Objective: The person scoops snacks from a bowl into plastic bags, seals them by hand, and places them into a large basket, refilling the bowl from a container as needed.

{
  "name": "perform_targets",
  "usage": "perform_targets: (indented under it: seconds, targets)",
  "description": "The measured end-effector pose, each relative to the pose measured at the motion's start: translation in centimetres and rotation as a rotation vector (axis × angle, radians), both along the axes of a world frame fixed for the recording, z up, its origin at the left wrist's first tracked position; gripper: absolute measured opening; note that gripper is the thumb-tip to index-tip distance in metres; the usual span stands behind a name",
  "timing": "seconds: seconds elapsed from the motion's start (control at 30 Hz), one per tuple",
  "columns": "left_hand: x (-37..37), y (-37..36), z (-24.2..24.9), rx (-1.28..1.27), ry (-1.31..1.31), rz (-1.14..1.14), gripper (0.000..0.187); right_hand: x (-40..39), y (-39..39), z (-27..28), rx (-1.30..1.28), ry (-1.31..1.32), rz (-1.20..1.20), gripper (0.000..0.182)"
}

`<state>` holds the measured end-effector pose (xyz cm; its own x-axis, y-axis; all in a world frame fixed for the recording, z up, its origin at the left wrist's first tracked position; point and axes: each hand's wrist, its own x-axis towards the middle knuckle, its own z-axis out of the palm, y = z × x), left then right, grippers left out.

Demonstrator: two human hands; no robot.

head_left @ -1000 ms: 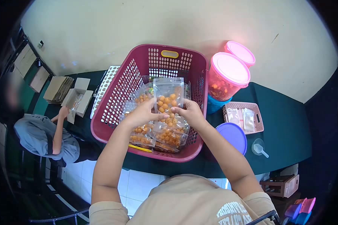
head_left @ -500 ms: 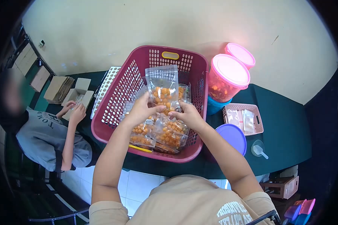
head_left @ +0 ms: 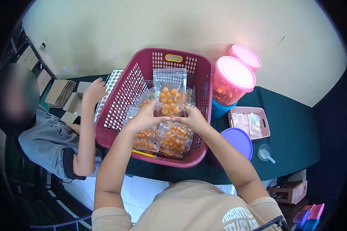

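Between my two hands I hold a clear zip pouch (head_left: 169, 92) of round orange snacks, upright over the basket. My left hand (head_left: 148, 116) is closed on its lower left side, and my right hand (head_left: 192, 119) grips the lower right, thumbs almost meeting at the bottom edge. Beneath is a maroon perforated laundry basket (head_left: 115, 111) with yellow handles. Several more filled snack pouches (head_left: 173, 140) lie piled inside it; the lower ones are partly covered.
At left, a co-worker (head_left: 54, 142) sits beside an open cardboard box (head_left: 74, 106) and stacked cardboard (head_left: 59, 93). To the right stand pink-lidded tubs (head_left: 235, 75), a purple lid (head_left: 238, 144), a pink tray (head_left: 265, 131) with clear bags, and a cup with a scoop (head_left: 265, 153).
The pouch has shifted slightly right and now stands straighter, facing me. My hands have moved towards its bottom edge. The co-worker's arm has risen from the box towards the basket.
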<state>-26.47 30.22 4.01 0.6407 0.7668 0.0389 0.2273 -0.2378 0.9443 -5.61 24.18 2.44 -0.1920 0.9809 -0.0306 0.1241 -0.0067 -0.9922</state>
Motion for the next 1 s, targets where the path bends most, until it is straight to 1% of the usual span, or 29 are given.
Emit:
perform_targets:
  seconds: [0.07,0.1,0.17,0.2,0.27,0.4,0.47,0.5,0.57,0.6,0.67,0.73,0.77,0.8,0.87,0.93,1.0]
  targets:
    - [0.1,-0.2,0.2,-0.111,-0.048,-0.019,0.061,-0.1,0.0,-0.1,0.027,0.001,-0.01,0.043]
    - [-0.1,0.0,-0.1,-0.109,-0.048,-0.02,0.061,-0.2,-0.1,-0.2,0.053,0.004,-0.022,0.043]
    - [-0.4,0.9,-1.0,0.014,0.12,-0.025,0.066,-0.1,0.1,-0.8,0.055,0.018,-0.016,0.043]
    - [-0.3,0.7,-0.7,0.015,0.119,-0.026,0.066,-0.2,0.2,-0.9,0.057,0.032,-0.006,0.043]
    - [-0.1,0.0,-0.2,-0.043,-0.045,-0.038,0.067,-0.2,0.1,-0.9,0.064,0.004,-0.008,0.041]
    - [-0.4,0.7,-1.3,-0.026,0.028,-0.032,0.068,-0.3,-0.2,-0.5,0.1,-0.068,-0.049,0.036]
    - [-0.4,1.0,-2.0,0.037,0.051,-0.041,0.067,-0.3,-0.1,-0.9,0.092,-0.089,-0.047,0.034]
    - [-0.4,0.7,-1.3,0.039,0.051,-0.042,0.067,-0.3,-0.1,-0.9,0.083,-0.111,-0.045,0.032]
    - [-0.2,0.1,0.1,0.04,0.168,-0.033,0.063,-0.2,0.0,-0.7,0.072,-0.122,-0.037,0.032]
    - [-0.1,0.0,0.1,0.041,0.167,-0.034,0.063,-0.2,-0.1,-0.5,0.06,-0.133,-0.026,0.032]
    - [0.0,-0.3,0.0,0.02,0.003,-0.046,0.053,-0.3,-0.3,-0.1,0.073,-0.132,-0.036,0.033]
    - [0.0,-0.1,-0.4,0.007,-0.034,-0.072,0.049,-0.6,-0.5,-0.1,0.087,-0.133,-0.045,0.033]
    - [0.0,0.0,-0.6,-0.008,-0.068,-0.098,0.046,-0.7,-0.5,-0.5,0.122,-0.166,-0.07,0.028]
    - [-0.1,-0.1,-0.4,-0.008,-0.069,-0.097,0.046,-0.7,-0.3,-0.9,0.156,-0.199,-0.095,0.023]
    - [-0.3,-0.3,0.0,-0.143,-0.033,-0.093,0.039,-0.3,0.4,-1.9,0.152,-0.238,-0.098,0.025]
    - [-0.2,-0.3,-0.1,-0.094,-0.05,-0.124,0.036,-0.2,0.4,-1.8,0.146,-0.279,-0.101,0.027]
    - [0.0,-0.4,0.1,-0.046,-0.067,-0.15,0.033,-0.3,-0.1,-1.2,0.063,-0.006,-0.045,0.032]
